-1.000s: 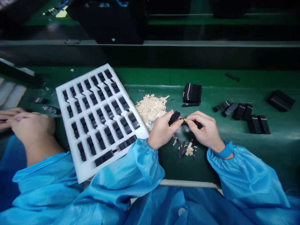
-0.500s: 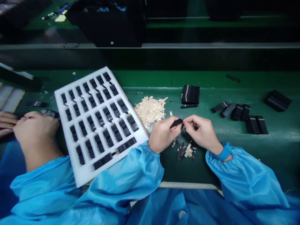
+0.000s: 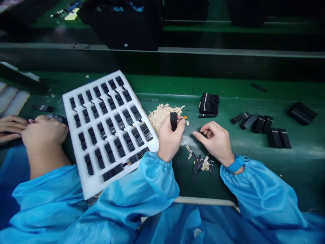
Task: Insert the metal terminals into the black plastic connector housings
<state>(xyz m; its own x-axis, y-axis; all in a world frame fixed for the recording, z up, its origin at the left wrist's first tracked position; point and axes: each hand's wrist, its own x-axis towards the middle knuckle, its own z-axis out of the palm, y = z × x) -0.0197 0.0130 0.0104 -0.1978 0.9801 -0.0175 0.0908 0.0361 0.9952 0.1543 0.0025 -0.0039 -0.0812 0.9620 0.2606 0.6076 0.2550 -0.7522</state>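
My left hand (image 3: 169,139) is closed on a small black part (image 3: 174,121) and holds it upright at the edge of a pile of beige strips (image 3: 159,114). A tiny yellow bit (image 3: 185,117) shows just right of its fingertips. My right hand (image 3: 216,141) hovers apart to the right, fingers loosely curled and separated, with nothing visible in them. Below and between my hands lies a small heap of black and beige scraps (image 3: 201,163). To my left a white foam tray (image 3: 76,159) carries rows of black parts in its slots.
A co-worker's hands (image 3: 42,132) and blue sleeve rest at the tray's left side. On the green belt (image 3: 254,162) sit a stack of black parts (image 3: 209,103), loose black parts (image 3: 261,125) and another black piece (image 3: 302,111). A dark rail (image 3: 228,52) crosses behind.
My hands were together on the black part; now they are apart. My left hand has carried the part up and left toward the beige pile and turned it upright. My right hand has let go.
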